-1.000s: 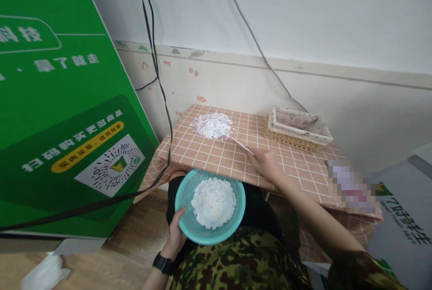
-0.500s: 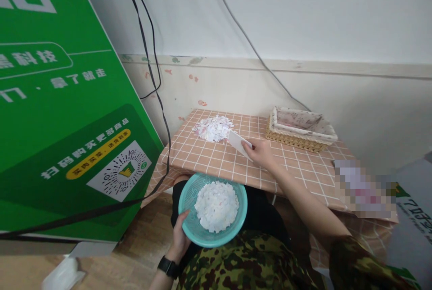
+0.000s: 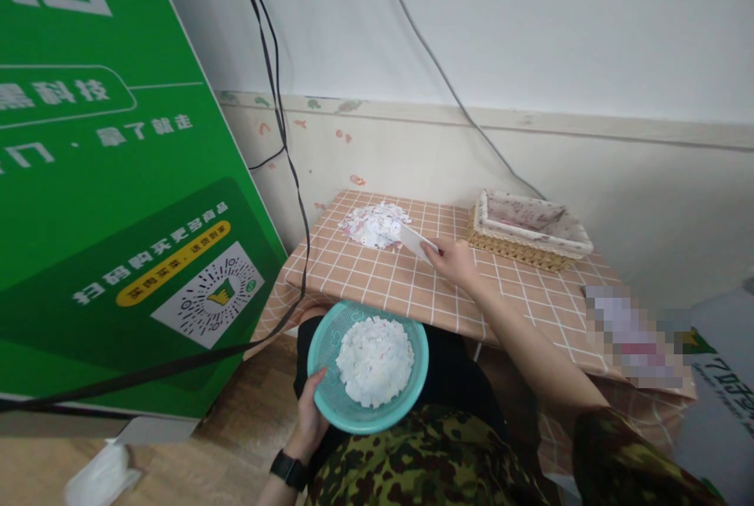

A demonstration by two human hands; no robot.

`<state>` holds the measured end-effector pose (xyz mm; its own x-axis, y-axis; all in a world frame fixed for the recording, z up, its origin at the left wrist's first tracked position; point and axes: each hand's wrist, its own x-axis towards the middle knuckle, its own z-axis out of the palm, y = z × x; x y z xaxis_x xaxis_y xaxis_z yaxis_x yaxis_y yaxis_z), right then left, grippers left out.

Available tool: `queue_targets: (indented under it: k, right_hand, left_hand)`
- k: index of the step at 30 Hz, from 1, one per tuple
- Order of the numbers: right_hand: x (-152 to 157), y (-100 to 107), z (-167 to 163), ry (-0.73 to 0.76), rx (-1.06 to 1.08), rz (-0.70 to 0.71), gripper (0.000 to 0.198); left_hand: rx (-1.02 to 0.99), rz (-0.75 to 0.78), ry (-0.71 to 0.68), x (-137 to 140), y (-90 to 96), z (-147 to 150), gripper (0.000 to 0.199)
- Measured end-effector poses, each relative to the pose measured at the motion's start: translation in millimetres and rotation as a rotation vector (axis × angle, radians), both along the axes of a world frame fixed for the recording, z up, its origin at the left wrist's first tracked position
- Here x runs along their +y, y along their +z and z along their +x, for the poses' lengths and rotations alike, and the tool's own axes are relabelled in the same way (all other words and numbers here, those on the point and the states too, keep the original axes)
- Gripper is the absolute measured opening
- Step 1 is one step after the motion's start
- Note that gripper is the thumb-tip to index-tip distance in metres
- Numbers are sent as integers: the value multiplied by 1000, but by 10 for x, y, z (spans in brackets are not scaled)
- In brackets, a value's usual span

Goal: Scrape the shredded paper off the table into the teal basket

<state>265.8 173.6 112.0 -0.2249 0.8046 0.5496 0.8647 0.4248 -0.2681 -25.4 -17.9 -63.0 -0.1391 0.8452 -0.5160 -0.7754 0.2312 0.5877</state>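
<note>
Paper-like scraps [image 3: 372, 225], mostly white with touches of pink, lie in a loose heap at the centre of the head view, on a checked tablecloth [image 3: 359, 274]. The right hand [image 3: 455, 262], at four o'clock from the heap, pinches a white card [image 3: 417, 243] between thumb and fingers; its far end points toward ten o'clock and reaches the heap's edge, though I cannot tell whether they touch. At six o'clock in the view a teal colander [image 3: 368, 418] sits over the dark-clothed lap [image 3: 453, 372], holding a mound of white flakes [image 3: 375, 361]. The left hand [image 3: 311, 416] grips its rim at eight o'clock, thumb over the edge, a dark watch [image 3: 288, 469] on the wrist. Both hands are well apart. A lined wicker basket [image 3: 524, 251] stands at three o'clock from the heap, and a green panel [image 3: 118, 176] fills nine o'clock in the view
</note>
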Motion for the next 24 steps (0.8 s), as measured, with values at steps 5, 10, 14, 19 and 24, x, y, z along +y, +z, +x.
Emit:
queue_targets:
  k: [5, 10, 14, 19, 24]
  right_hand:
    - [11, 30, 0, 8, -29, -22, 38]
    - [-57, 93, 4, 43, -15, -45, 41]
    - [-62, 143, 3, 84, 13, -60, 38]
    - [7, 202, -5, 38, -16, -45, 36]
    - [92, 308, -24, 42, -76, -52, 37]
  left_hand:
    - [-9, 3, 6, -6, -5, -12, 17]
    - [-16, -11, 14, -5, 22, -3, 17]
    - [0, -23, 18, -7, 35, 2, 18]
    - [1, -18, 8, 1, 49, 5, 20]
    - [9, -20, 5, -3, 9, -10, 21]
